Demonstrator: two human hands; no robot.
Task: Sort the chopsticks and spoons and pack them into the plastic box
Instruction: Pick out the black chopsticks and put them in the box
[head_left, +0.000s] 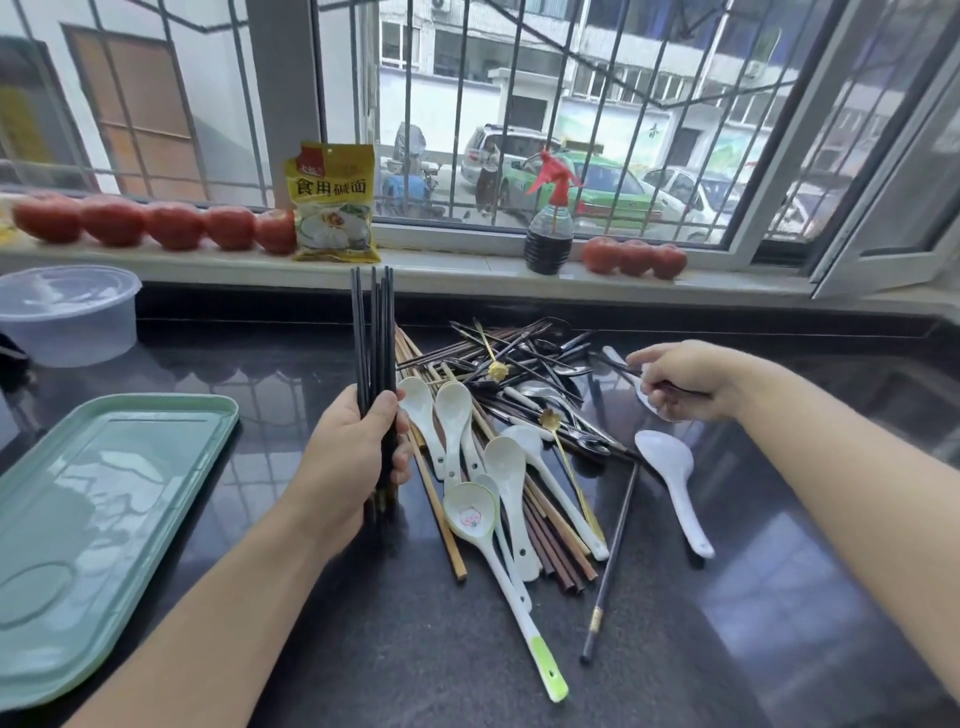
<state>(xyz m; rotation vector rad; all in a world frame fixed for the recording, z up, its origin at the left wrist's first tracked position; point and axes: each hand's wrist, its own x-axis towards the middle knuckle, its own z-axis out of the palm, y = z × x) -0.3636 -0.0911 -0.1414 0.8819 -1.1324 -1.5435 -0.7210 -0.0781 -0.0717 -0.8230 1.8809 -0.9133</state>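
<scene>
Black chopsticks being held upright while another is being pinched from the pile.

A bundle of black chopsticks (373, 332) is being gripped upright by the left hand (358, 457), beside the green tray (78, 519). One dark chopstick (621, 366) is being pinched by the right hand (680, 379) at the pile's right edge. White spoons (498, 467) and wooden chopsticks (550, 545) are being left mixed on the dark counter (363, 649). The plastic box (67, 317) is being kept far left.

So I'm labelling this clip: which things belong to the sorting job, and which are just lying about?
Job:
black chopsticks in left hand
dark chopstick in right hand
utensil pile
plastic box

Lying about:
green tray
tomatoes
yellow packet
spray bottle
</scene>
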